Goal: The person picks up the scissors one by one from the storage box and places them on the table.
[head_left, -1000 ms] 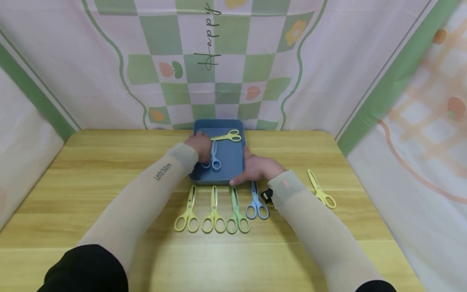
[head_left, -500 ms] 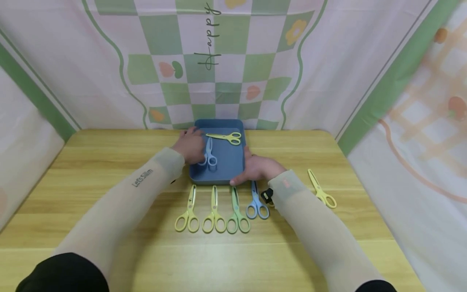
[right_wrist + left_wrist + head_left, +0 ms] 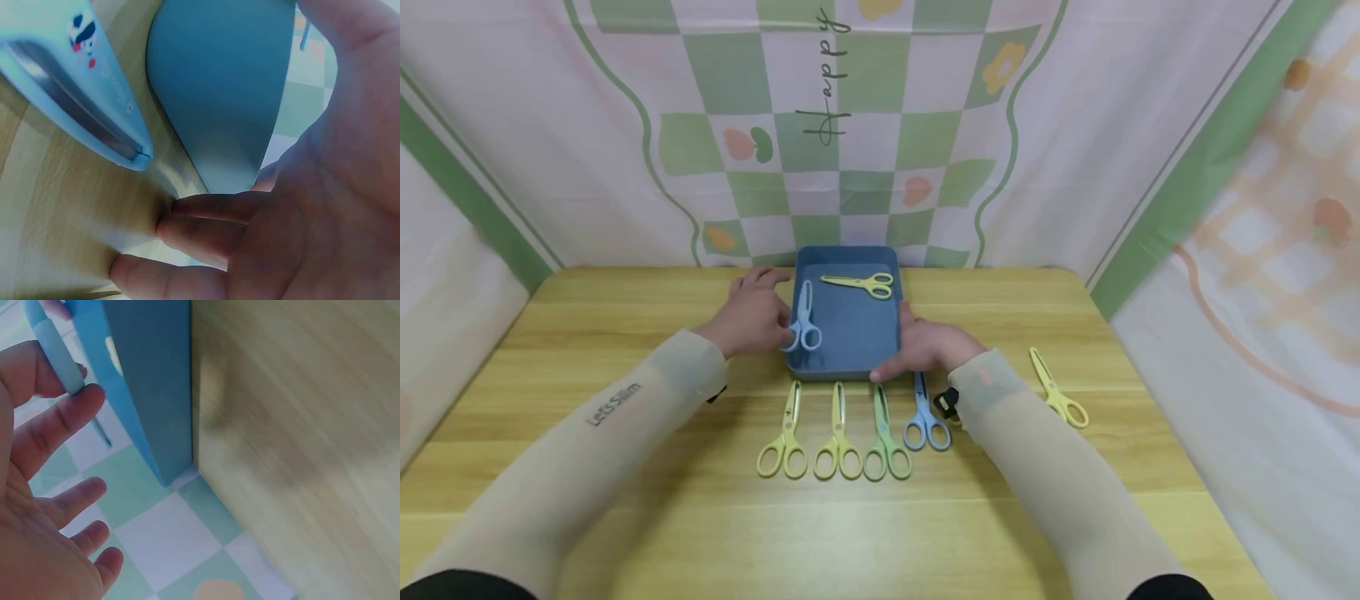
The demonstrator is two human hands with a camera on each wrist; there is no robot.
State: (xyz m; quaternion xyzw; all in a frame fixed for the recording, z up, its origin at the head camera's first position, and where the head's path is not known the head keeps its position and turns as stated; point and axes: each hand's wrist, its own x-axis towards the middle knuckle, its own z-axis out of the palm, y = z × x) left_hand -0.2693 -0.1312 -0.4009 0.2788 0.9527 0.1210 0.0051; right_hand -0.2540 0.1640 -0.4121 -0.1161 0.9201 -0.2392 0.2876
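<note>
In the head view a blue tray [image 3: 859, 337] stands against the back cloth. My left hand [image 3: 747, 317] is at the tray's left wall and pinches light blue scissors [image 3: 806, 310] by one handle loop. The blades of these scissors point away over the tray. The left wrist view shows the scissors' handle [image 3: 59, 356] between thumb and forefinger, the other fingers spread. Yellow scissors [image 3: 865, 285] lie inside the tray near its back. My right hand [image 3: 928, 343] rests against the tray's right wall, thumb by the front corner, with fingers extended in the right wrist view.
In front of the tray lie two yellow scissors [image 3: 787, 433] [image 3: 838, 433], green scissors [image 3: 884, 437] and blue scissors [image 3: 925, 417] in a row. More yellow scissors [image 3: 1057, 390] lie to the right, beyond the right forearm. Cloth [image 3: 985, 200] hangs behind the wooden table [image 3: 850, 533].
My left hand has moved left from over the tray to its left wall, drawing the light blue scissors along. The right hand stays at the tray's right side.
</note>
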